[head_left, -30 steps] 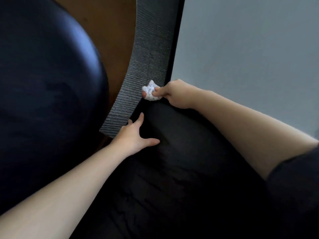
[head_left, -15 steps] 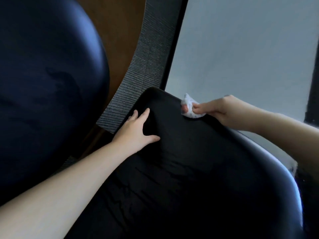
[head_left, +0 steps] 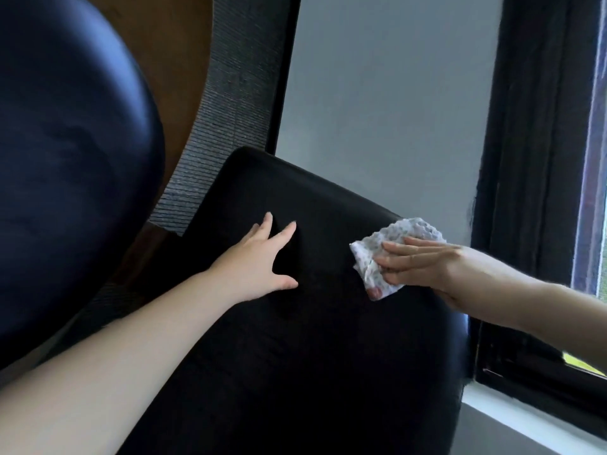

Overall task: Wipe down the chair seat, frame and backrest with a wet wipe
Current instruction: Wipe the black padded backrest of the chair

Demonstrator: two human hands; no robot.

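A black upholstered chair backrest (head_left: 295, 356) fills the lower middle of the head view. My left hand (head_left: 259, 261) lies flat on it near its top left, fingers spread, holding nothing. My right hand (head_left: 423, 267) presses a crumpled white patterned wet wipe (head_left: 391, 247) against the backrest's upper right edge, fingers laid flat over the wipe. The chair's seat and frame are out of sight.
A second dark, rounded chair back (head_left: 65, 159) stands close on the left. A grey ribbed panel (head_left: 230, 103) and brown wooden surface (head_left: 177, 54) lie behind. A grey wall (head_left: 394, 93) and a black window frame (head_left: 532, 159) are at the right.
My right hand slid the wipe rightward along the backrest's top edge, from the left corner to the right side. My left hand stayed flat on the backrest.
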